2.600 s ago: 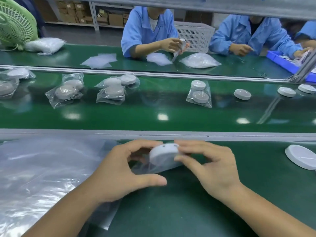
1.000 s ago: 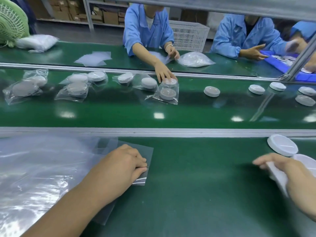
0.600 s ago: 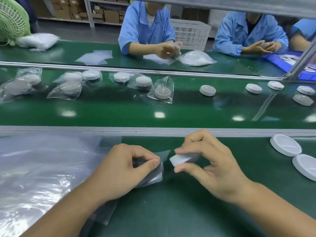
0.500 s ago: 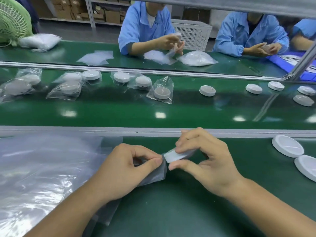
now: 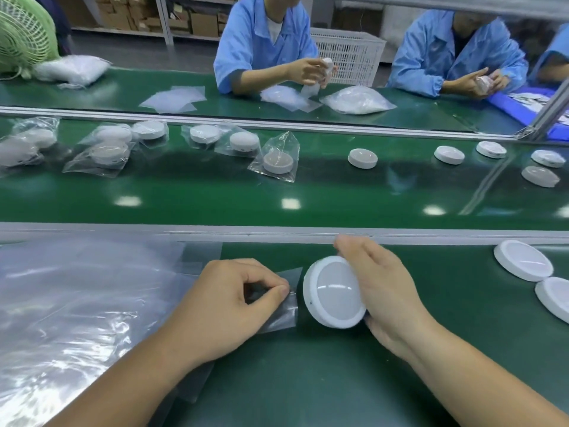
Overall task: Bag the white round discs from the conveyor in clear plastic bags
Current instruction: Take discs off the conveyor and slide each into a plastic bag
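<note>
1. pinching the near edge of a clear plastic bag (image 5: 278, 315) between the thumb and curled fingers of the left hand (image 5: 234, 306), low on the green bench (image 5: 308, 380), close to its far edge.
2. gripping a white round disc (image 5: 332, 292) in the right hand (image 5: 388, 291), fingers wrapping round behind its rim; tilting it up on edge with the domed face toward the left.
3. holding that disc just beside the bag's open end, not inside it; cannot tell whether rim and plastic are touching.
4. seeing two more loose discs (image 5: 522, 260) lying flat side by side at the bench's right edge.
5. resting the left forearm over clear plastic sheeting (image 5: 77, 303) covering the bench's left side.
6. looking past the metal rail (image 5: 277, 231) onto the conveyor belt (image 5: 215, 198): bagged discs (image 5: 277, 161) toward its left end, bare discs (image 5: 362, 158) toward its right end.
7. facing two people in blue coats (image 5: 261, 47) across the belt, each handling something small with both hands, with a green fan (image 5: 21, 32) at the far left corner and a white basket (image 5: 348, 57) behind.
</note>
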Demonstrator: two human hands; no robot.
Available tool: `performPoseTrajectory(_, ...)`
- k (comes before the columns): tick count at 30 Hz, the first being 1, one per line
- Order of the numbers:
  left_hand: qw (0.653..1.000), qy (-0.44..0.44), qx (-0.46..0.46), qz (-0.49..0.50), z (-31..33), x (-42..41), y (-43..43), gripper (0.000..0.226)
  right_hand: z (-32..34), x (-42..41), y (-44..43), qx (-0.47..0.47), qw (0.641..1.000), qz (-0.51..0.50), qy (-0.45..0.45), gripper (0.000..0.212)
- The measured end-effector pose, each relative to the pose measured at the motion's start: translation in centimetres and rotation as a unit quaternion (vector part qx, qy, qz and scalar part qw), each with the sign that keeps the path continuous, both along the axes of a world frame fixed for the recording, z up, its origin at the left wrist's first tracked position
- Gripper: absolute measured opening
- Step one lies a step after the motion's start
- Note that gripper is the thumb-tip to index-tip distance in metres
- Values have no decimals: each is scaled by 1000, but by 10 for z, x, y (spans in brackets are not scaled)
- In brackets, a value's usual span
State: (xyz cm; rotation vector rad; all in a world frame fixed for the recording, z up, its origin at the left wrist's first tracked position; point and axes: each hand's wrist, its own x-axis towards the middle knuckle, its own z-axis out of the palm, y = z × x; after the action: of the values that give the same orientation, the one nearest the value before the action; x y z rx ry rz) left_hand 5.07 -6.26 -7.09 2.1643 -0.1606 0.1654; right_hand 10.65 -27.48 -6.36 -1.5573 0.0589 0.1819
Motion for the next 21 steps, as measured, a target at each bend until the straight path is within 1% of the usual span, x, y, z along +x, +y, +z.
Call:
performPoseTrajectory(1, 1000, 2, -5, 5, 1, 0, 0, 11, -2, -1, -1, -40, 996, -5, -78, 18)
performPoseTrajectory(2, 1000, 1, -2, 9, 2, 0, 0, 11, -4, -2, -2, -65, 983, -24, -170, 18)
performPoseTrajectory(3, 1000, 0, 3, 12, 4, -1, 0, 11, -7, -2, -4, -88, 956, -43, -275, 19)
performPoseTrajectory(4, 1000, 0, 4, 11, 5, -1, -1, 11, -9, -1, -7, -115, 912, -50, -390, 18)
performPoseTrajectory(5, 1000, 3, -4, 8, 6, -2, -2, 11, -9, -1, -10, -134, 860, -43, -490, 14)
performPoseTrajectory(6, 1000, 8, -16, 2, 6, -2, -3, 12, -9, 0, -11, -137, 814, -30, -564, 14)
performPoseTrajectory(7, 1000, 14, -26, -6, 7, -2, -4, 12, -8, 1, -10, -133, 784, -18, -606, 15)
performPoseTrajectory(8, 999, 21, -32, -16, 8, -2, -6, 14, -6, 2, -8, -126, 766, -5, -630, 16)
performPoseTrajectory(11, 996, 46, -65, -28, 9, -2, -7, 13, -5, 1, -3, -113, 728, 55, -674, 16)
performPoseTrajectory(15, 985, 64, -155, -31, 10, -1, -3, 10, -9, 2, -2, -161, 678, 119, -707, 17)
performPoseTrajectory(16, 984, 58, -164, -27, 9, 0, -2, 10, -12, 2, -2, -179, 673, 133, -706, 17)
performPoseTrajectory(17, 985, 50, -163, -19, 8, 1, -1, 9, -14, 2, -1, -194, 681, 141, -692, 15)
performPoseTrajectory(18, 987, 43, -152, -9, 6, 3, 0, 9, -17, 2, 0, -204, 704, 135, -667, 11)
performPoseTrajectory(19, 991, 35, -126, -1, 4, 3, 0, 10, -19, 3, 2, -209, 742, 114, -627, 12)
performPoseTrajectory(21, 1000, 5, -28, 0, -3, 4, 3, 11, -17, 7, 2, -215, 826, 71, -516, 34)
